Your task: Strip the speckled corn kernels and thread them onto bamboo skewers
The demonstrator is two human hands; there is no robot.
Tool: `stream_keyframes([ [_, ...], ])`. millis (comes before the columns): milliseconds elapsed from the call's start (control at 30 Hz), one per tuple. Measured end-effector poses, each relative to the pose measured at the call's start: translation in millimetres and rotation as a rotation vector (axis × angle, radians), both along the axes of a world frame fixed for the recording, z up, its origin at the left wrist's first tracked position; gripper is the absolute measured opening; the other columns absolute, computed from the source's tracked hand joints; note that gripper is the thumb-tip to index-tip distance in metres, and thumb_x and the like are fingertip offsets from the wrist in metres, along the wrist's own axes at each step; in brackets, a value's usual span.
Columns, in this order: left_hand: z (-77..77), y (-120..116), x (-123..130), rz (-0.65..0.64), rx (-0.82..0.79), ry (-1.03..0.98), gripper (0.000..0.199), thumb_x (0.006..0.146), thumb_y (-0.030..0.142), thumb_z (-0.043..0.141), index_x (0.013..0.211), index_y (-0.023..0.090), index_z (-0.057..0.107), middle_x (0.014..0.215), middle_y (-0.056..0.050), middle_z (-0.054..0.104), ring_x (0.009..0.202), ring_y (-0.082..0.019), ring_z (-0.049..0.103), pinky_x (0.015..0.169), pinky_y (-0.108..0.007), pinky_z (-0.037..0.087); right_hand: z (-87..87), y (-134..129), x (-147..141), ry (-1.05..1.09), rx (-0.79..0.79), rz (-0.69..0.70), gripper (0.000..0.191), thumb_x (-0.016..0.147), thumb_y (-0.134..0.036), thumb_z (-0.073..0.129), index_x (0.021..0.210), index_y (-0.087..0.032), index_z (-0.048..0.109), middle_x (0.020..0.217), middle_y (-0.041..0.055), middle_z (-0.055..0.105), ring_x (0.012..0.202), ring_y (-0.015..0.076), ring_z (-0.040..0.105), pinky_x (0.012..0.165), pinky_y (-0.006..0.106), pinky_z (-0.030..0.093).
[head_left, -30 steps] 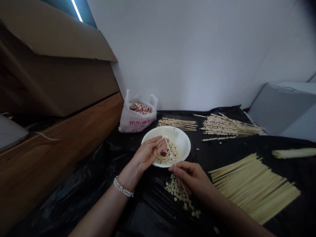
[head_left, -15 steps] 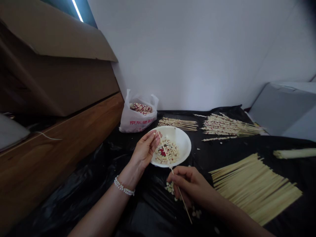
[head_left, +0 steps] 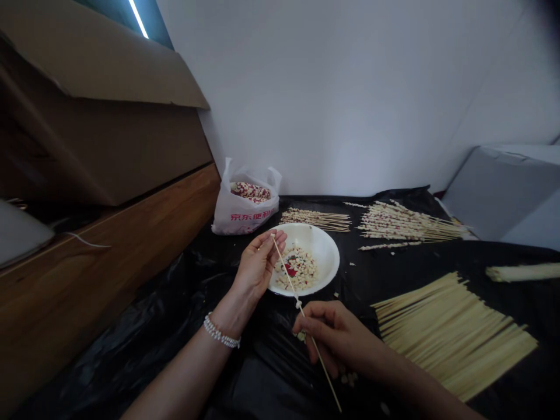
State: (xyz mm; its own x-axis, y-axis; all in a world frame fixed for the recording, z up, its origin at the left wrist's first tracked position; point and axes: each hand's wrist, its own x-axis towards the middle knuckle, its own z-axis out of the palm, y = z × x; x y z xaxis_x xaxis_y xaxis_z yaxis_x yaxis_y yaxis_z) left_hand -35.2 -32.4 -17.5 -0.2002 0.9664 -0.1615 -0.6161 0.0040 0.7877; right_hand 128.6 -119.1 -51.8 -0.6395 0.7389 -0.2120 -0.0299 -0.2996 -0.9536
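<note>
A black plastic sheet [head_left: 245, 385], creased and glossy, covered the work surface. On it stood a round, smooth white bowl [head_left: 329, 259], holding small, chunky cream pieces [head_left: 304, 275], and a red mark showed among them. The left hand [head_left: 258, 262] overlapped the bowl's left rim; the right hand [head_left: 330, 332] partly blocked the view of loose pale pieces [head_left: 349, 377] on the sheet.

The thin, straight bamboo skewer [head_left: 287, 270] slanted between the hands, its upper end at the left fingertips, with a whitish lump [head_left: 298, 304] on its shaft just above the right hand. The left thumb and fingers were pinched on what appeared to be a small pale piece [head_left: 273, 235] at the skewer's tip. The right fingers were curled closed around the shaft.

Behind the bowl lay beaded skewers [head_left: 315, 219]; a red-flecked, knobbly batch [head_left: 389, 221] lay to the right. Nearer, flat rows of bare sticks [head_left: 455, 332] were fanned out. A crinkled, translucent carrier bag [head_left: 249, 219] with red lettering stood behind and left of the bowl, near a brown cardboard box [head_left: 144, 140].
</note>
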Motion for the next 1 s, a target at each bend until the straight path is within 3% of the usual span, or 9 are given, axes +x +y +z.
stream_keyframes([
  [533,-6.7,-0.4,0.3,0.039,0.082,0.147,0.010,0.082,0.005,0.064,0.089,0.011,0.068,0.094,-0.011,0.075,0.090,-0.015,0.072,0.093,-0.030,0.053,2.5,-1.3,-1.1,0.079,-0.072,-0.027,0.037,0.082,-0.053,0.061,0.085,-0.016,0.061,0.049,-0.0064,0.058,0.026,0.0035,0.039,0.027,0.015,0.022],
  [767,1.4,-4.3,0.4,-0.016,0.050,0.064,0.020,0.091,0.019,0.056,0.108,0.013,0.066,0.093,-0.012,0.076,0.084,-0.015,0.073,0.077,-0.024,0.057,-1.3,1.0,-0.2,-0.003,0.060,-0.103,0.036,0.086,-0.052,0.055,0.085,-0.016,0.061,0.050,-0.0064,0.056,0.027,0.0036,0.037,0.030,0.017,0.022],
  [1000,7.4,1.5,-8.3,-0.112,-0.122,-0.165,0.020,0.092,0.025,0.056,0.096,0.011,0.069,0.082,-0.007,0.074,0.073,-0.012,0.071,0.064,-0.018,0.058,-3.3,0.9,0.2,-0.055,0.131,-0.046,0.035,0.088,-0.050,0.053,0.085,-0.017,0.062,0.049,-0.0068,0.054,0.030,0.0043,0.036,0.032,0.018,0.022],
])
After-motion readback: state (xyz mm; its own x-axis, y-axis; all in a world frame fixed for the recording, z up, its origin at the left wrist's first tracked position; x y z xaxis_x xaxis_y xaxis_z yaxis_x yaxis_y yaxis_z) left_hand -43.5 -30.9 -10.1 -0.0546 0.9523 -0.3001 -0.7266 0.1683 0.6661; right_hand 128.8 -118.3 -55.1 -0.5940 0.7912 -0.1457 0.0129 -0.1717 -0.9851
